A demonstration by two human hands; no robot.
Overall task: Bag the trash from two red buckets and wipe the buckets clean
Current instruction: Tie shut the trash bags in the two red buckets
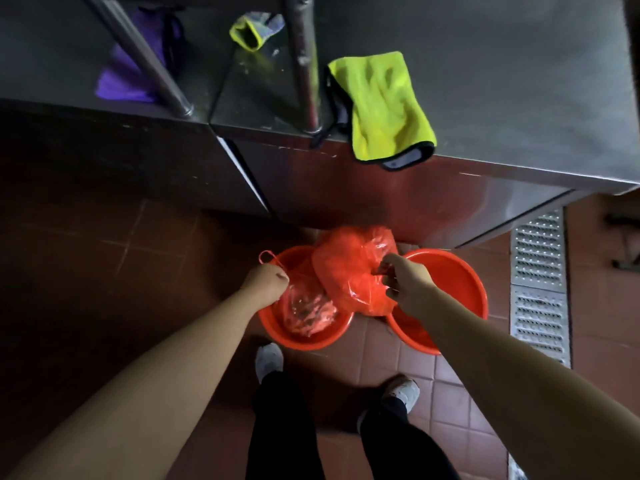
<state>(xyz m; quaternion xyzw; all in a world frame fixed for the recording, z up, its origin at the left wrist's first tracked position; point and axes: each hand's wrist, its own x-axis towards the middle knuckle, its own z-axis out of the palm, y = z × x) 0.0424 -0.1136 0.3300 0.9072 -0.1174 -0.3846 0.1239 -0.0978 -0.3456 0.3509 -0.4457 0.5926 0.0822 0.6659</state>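
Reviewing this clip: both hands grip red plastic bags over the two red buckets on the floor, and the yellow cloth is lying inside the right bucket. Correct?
Not quite. The head view shows the yellow cloth lying on the steel counter, hanging slightly over its edge, not inside the right bucket. The rest holds: the left hand and right hand each grip a red plastic bag over the buckets.

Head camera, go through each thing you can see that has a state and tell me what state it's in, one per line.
Left hand: grips the clear bag's handle.
Right hand: pinches the red bag.
Clear bag: holds trash, sits in the left bucket.
Red bag: full, held between the buckets.
Left bucket: holds the clear bag.
Right bucket: inside looks bare.
Yellow cloth: folded, overhangs the counter edge.
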